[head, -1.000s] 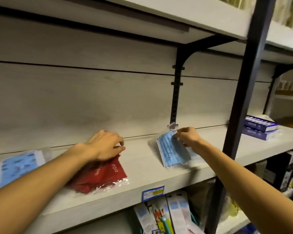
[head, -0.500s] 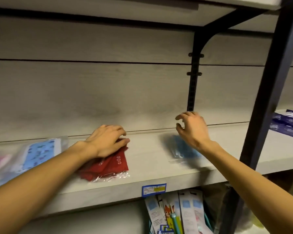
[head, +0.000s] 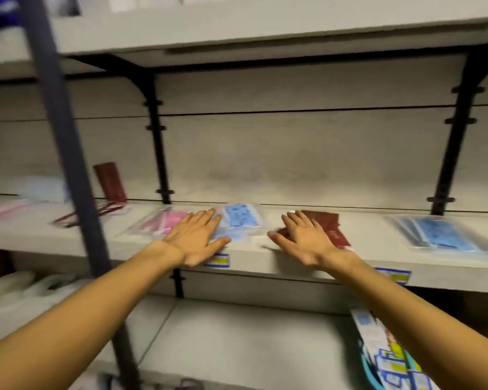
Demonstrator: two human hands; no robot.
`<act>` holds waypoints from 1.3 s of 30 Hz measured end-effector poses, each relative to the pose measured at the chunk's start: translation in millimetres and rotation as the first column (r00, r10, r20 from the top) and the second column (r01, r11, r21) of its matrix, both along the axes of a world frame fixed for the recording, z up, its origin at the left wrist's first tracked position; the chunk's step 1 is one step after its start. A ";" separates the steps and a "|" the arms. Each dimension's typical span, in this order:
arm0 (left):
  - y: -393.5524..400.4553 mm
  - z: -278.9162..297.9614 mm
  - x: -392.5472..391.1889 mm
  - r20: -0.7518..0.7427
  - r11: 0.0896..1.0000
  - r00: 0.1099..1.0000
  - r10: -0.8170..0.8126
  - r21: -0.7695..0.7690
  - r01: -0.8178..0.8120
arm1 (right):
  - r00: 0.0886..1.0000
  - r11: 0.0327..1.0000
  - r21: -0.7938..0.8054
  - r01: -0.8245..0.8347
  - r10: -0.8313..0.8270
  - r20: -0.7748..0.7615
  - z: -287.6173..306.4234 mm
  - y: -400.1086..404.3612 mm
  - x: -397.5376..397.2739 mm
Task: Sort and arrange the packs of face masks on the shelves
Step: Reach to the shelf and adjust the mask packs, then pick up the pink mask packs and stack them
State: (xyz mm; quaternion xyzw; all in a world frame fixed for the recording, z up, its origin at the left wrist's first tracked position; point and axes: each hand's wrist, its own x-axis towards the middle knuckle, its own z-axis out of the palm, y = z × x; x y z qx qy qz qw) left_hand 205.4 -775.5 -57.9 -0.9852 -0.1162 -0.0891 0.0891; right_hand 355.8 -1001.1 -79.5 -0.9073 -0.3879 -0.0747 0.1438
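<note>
Head view: over the last second both hands have shifted along the shelf point(head: 265, 256). 1 second ago the left hand point(head: 196, 237) rested on the red pack point(head: 328, 229) and the right hand point(head: 304, 240) pinched the plain blue pack point(head: 440, 230). Now the left hand lies flat, fingers straight, on the near edge of the patterned blue pack point(head: 241, 218), and the right hand lies flat with spread fingers on the red pack's left part. Neither hand grips anything. The plain blue pack sits released, well apart to the right of the right hand. That reads as 1 pack placed and the next 2 being squared up or slid.

The packs are thin, clear-wrapped and lie flat. A pink pack point(head: 166, 220) sits just left of the left hand's fingers, touching or overlapping the patterned blue one; blur hides which. Further left, beyond the dark post point(head: 68, 153), more red and pink packs lie blurred.
</note>
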 end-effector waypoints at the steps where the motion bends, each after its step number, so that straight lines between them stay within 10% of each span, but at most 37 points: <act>1: 11.2 -1.0 -22.3 0.011 1.000 1.000 0.016 -0.007 -0.016 | 1.000 1.000 -0.005 -0.013 0.013 -0.005 -0.1 12.7 -17.4; 21: 264.0 -14.2 -357.0 -0.029 0.914 0.914 0.405 0.034 -0.405 | 0.854 0.854 0.067 -0.516 0.519 -0.037 -22.5 324.0 -295.2; 39: 582.8 10.6 -287.5 0.011 0.877 0.877 0.480 -0.006 -0.480 | 0.988 0.997 -0.069 -0.026 0.015 -0.152 -1.9 613.4 -187.1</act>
